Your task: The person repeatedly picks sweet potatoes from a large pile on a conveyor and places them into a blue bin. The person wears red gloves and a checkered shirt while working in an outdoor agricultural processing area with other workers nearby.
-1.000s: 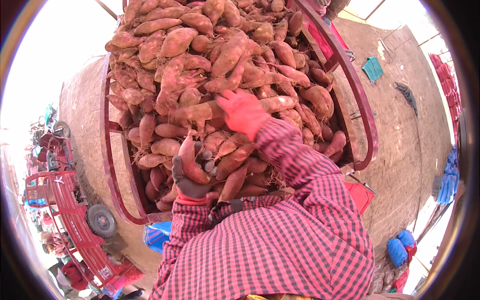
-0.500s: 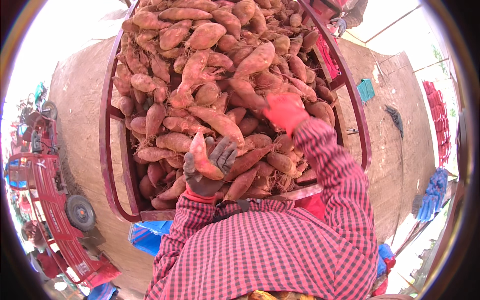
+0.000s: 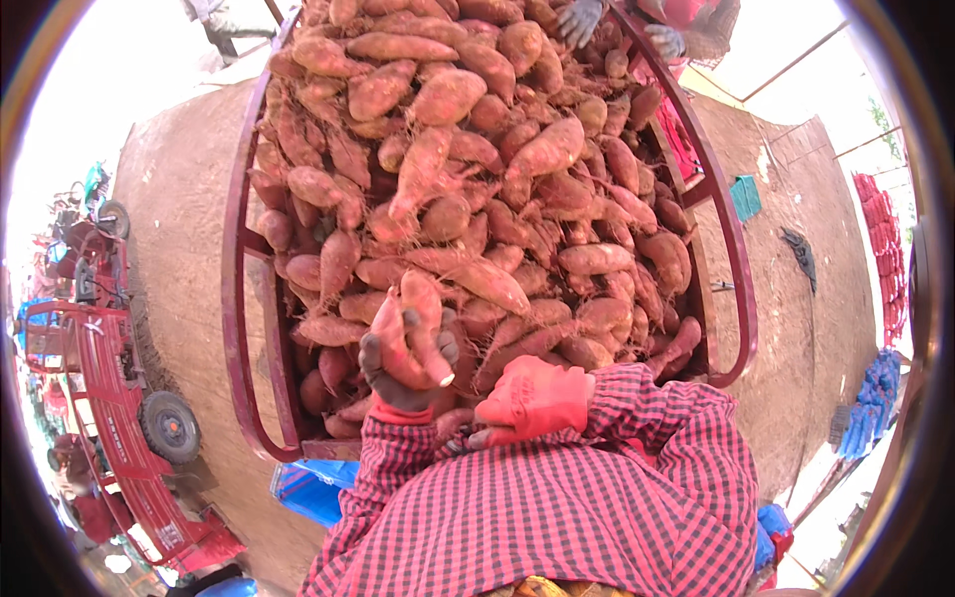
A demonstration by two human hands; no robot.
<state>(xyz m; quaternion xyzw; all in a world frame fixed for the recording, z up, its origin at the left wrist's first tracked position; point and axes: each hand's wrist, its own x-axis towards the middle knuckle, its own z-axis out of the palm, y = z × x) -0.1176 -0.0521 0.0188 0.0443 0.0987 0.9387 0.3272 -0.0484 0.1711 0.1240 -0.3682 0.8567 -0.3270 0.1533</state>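
Observation:
Two reddish sweet potatoes, a left one (image 3: 387,333) and a right one (image 3: 423,303), lie side by side in my left hand (image 3: 403,383). That hand wears a dark grey glove and its fingers curl round both from below, above the heap's near edge. In front of my chest is my right hand (image 3: 532,398), in a red glove with dark fingertips. Its fingers are curled; whatever they hold, if anything, is hidden. Beyond both hands a big heap of sweet potatoes (image 3: 542,149), with thin roots, fills a cart with dark red metal rails (image 3: 237,298).
At the far end another person's grey-gloved hand (image 3: 580,22) touches the heap, the other glove (image 3: 665,40) beside the rail. Left stands a red three-wheeled cart (image 3: 119,428). A blue crate (image 3: 316,488) sits under the near left rail. A green crate (image 3: 744,197) lies to the right.
My right hand has come back from the heap to my chest. A second sweet potato now lies in my left hand beside the first. Another person's gloved hand has reached onto the far heap.

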